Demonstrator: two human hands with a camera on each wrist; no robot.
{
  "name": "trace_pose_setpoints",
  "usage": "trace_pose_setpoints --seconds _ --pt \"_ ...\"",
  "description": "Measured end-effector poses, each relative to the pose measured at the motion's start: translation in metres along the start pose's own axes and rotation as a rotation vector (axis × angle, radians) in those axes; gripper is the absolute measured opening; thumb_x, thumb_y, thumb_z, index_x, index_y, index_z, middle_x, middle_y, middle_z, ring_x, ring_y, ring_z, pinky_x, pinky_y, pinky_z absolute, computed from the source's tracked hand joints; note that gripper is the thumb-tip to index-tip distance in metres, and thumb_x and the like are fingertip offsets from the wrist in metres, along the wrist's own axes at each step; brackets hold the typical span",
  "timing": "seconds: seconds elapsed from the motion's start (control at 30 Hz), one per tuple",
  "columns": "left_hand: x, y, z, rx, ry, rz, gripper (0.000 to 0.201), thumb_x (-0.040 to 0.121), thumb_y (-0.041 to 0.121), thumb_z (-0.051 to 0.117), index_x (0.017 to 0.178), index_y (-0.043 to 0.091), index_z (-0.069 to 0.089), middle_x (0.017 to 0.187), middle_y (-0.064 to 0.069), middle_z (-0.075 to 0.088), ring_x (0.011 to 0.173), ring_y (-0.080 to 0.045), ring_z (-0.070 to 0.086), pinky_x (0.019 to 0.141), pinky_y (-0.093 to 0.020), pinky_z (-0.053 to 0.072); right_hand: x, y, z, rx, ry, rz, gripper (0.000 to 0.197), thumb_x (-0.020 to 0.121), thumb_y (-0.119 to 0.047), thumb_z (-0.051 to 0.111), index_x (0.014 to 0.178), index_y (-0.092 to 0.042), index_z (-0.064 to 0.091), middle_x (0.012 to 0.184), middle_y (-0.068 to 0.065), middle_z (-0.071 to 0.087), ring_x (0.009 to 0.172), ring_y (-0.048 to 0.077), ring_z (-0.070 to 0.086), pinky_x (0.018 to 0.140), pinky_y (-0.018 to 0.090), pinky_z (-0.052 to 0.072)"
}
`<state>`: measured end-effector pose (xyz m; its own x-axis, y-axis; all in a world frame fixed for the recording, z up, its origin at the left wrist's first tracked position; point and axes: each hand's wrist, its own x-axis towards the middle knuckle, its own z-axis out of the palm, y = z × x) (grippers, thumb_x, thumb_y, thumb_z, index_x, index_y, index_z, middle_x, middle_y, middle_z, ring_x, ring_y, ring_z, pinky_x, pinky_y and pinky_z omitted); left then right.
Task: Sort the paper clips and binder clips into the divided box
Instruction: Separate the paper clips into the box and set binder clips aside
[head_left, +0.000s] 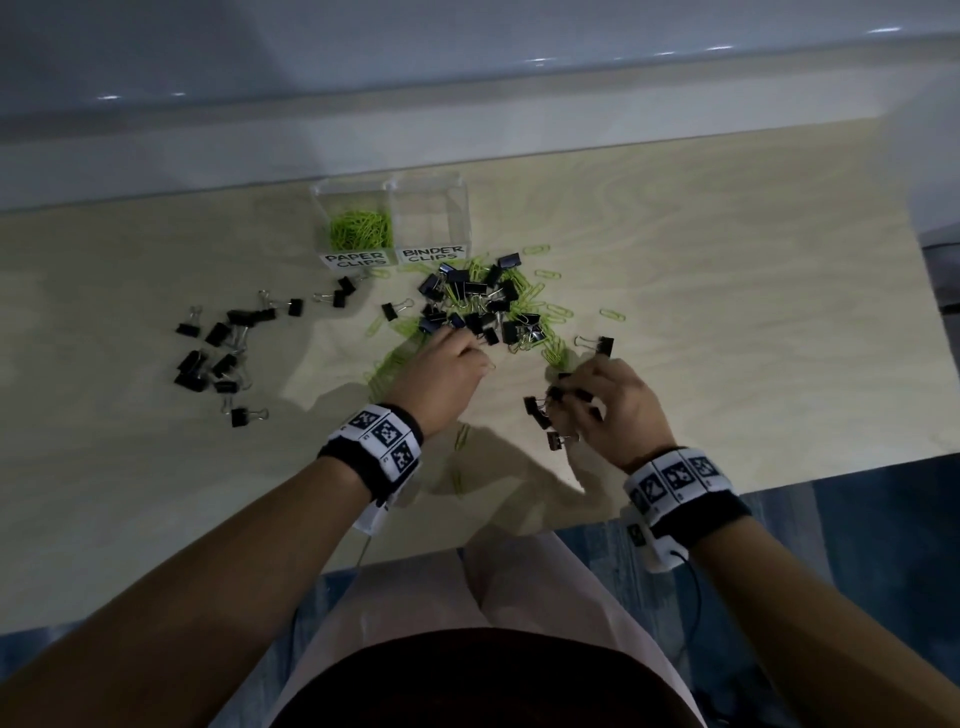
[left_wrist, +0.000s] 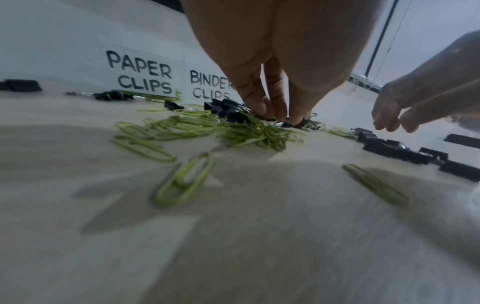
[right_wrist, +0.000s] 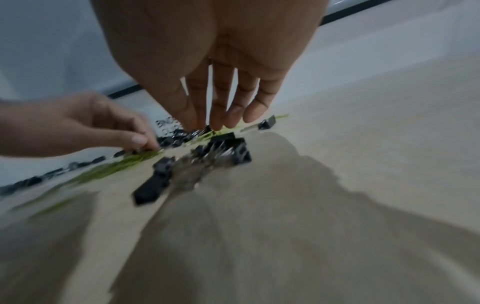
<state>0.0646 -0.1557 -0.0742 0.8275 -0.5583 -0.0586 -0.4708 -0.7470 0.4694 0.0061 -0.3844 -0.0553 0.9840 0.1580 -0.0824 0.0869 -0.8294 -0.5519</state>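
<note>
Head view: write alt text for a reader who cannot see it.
Both hands, left hand and right hand, work a mixed pile of black binder clips and green paper clips. Behind, the divided box holds green clips only in its PAPER CLIPS side.

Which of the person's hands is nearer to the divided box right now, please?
The left. The left hand reaches into the mixed pile just in front of the divided box; the right hand works further back toward the person and to the right, over a few binder clips.

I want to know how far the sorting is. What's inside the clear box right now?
The PAPER CLIPS side of the clear box holds a heap of green paper clips. The BINDER CLIPS side looks empty, though its label covers the lowest front part.
</note>
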Motion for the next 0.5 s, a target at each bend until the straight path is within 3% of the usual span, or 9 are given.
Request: trace_pose_setpoints --seconds 0.1,0.23,0.33,0.43,0.5 --pt "-0.003 -0.004 -0.008 -0.069 0.048 -0.097 0.021 0.086 0.017 0.063 0.102 0.003 0.064 0.101 -0.012 0.057 0.094 -0.027 0.052 0.074 -0.039 0.051 0.025 0.000 -0.002 0.017 0.089 0.114 0.013 0.080 -0.009 0.069 0.091 -0.002 0.069 0.089 0.014 0.064 0.072 0.028 0.061 0.063 0.031 0.053" --pt "-0.017 -0.014 -0.020 -0.107 0.108 -0.337 0.044 0.080 0.030 0.070 0.113 0.007 0.052 0.118 -0.011 0.048 0.107 -0.024 0.048 0.088 -0.034 0.047 0.047 -0.017 0.008 -0.049 -0.077 0.273 0.016 0.081 -0.016 0.067 0.093 -0.005 0.068 0.095 0.012 0.057 0.082 0.026 0.054 0.070 0.030 0.047" --pt "-0.038 -0.027 -0.026 -0.109 0.093 -0.502 0.064 0.071 0.043 0.074 0.117 0.009 0.045 0.122 -0.012 0.043 0.113 -0.024 0.042 0.098 -0.036 0.043 0.046 -0.035 0.021 -0.073 -0.102 0.194 0.010 0.077 -0.008 0.067 0.086 -0.004 0.069 0.087 0.011 0.057 0.073 0.026 0.054 0.065 0.026 0.045" --pt "-0.058 -0.035 -0.024 -0.087 -0.002 -0.537 0.081 0.066 0.059 0.070 0.120 0.007 0.043 0.122 -0.012 0.039 0.112 -0.026 0.038 0.095 -0.037 0.042 0.042 -0.056 0.037 -0.007 -0.108 0.083 0.004 0.074 0.000 0.067 0.078 0.000 0.068 0.084 0.017 0.062 0.066 0.031 0.060 0.060 0.026 0.047" --pt "-0.064 -0.036 -0.022 -0.107 -0.040 -0.540 0.084 0.063 0.059 0.071 0.123 0.009 0.042 0.122 -0.011 0.038 0.111 -0.026 0.037 0.094 -0.037 0.041 0.043 -0.070 0.047 0.045 -0.097 0.004 0.004 0.075 0.000 0.068 0.079 0.000 0.068 0.083 0.018 0.062 0.064 0.031 0.061 0.060 0.027 0.051"
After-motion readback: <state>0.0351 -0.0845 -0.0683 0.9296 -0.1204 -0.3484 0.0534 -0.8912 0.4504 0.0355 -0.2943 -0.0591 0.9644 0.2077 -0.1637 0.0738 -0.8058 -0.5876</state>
